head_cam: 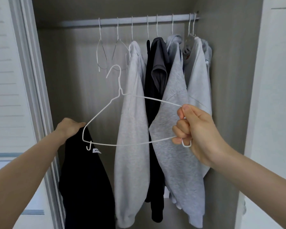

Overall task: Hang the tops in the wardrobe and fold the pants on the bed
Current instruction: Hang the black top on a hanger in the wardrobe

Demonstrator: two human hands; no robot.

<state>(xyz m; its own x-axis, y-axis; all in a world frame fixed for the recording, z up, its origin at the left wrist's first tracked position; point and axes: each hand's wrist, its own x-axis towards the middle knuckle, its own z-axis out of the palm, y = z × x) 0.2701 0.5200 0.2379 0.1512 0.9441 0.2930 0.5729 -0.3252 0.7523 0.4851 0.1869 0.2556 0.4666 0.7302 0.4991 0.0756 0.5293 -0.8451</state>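
Gripping hanger (122, 119) (right hand (193, 129)), left hand (69, 128) clutches black top (84, 179), fingers hidden.

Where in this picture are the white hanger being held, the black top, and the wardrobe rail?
white hanger (130, 144): head view, on its bottom wire.
black top (86, 187): head view, on the hanging body of the cloth.
wardrobe rail (82, 23): head view, on its bare left stretch.

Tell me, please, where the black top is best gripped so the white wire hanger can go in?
Probably at the neckline beside its white label, from above. The black top hangs limp from the left hand, while the right hand holds the hanger alongside.
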